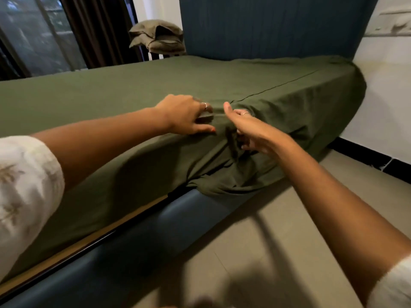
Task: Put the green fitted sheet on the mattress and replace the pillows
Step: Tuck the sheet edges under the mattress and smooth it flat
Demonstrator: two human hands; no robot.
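Note:
The green fitted sheet [111, 94] covers the top of the mattress and hangs loose and bunched over its near side, down to the bed frame. My left hand [184, 114] lies on the sheet at the mattress's top edge, its fingers curled and gathering a fold of fabric. Just to its right, my right hand [246, 130] has its thumb up and its fingers curled into the bunched sheet on the mattress's side. Two olive pillows [156, 35] are stacked beyond the far side of the bed, next to the headboard.
A dark blue headboard [273, 25] stands at the back, and a dark blue padded bed frame [138, 238] runs along the near side. A white wall [387, 103] is close on the right. Grey tiled floor [278, 241] lies beside the bed. Window and dark curtain [93, 30] sit behind.

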